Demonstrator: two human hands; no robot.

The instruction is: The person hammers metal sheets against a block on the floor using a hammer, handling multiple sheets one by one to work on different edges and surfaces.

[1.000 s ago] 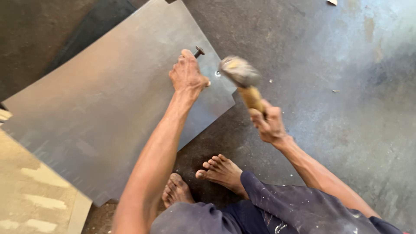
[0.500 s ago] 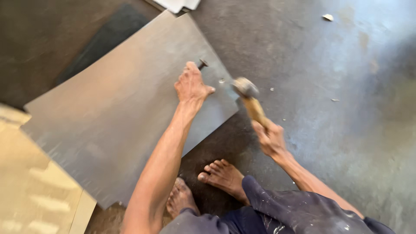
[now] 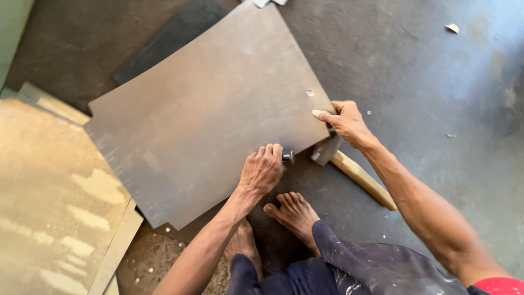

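My left hand [image 3: 263, 170] is curled tight around a small dark metal punch [image 3: 287, 157], right at the near edge of the sheet [image 3: 207, 114]. The sheet is flat, thin, grey metal with straight sides, lying on the rough dark floor [image 3: 436, 71]. It has a tiny round hole [image 3: 309, 93] near its right edge. My right hand [image 3: 345, 121] pinches that right edge, fingers long and close together. Just under it lies a hammer [image 3: 355, 169] with a grey metal head and a smooth pale wood handle. My bare foot [image 3: 295, 213] is near. A pale, patchy board [image 3: 49, 202] sits left.
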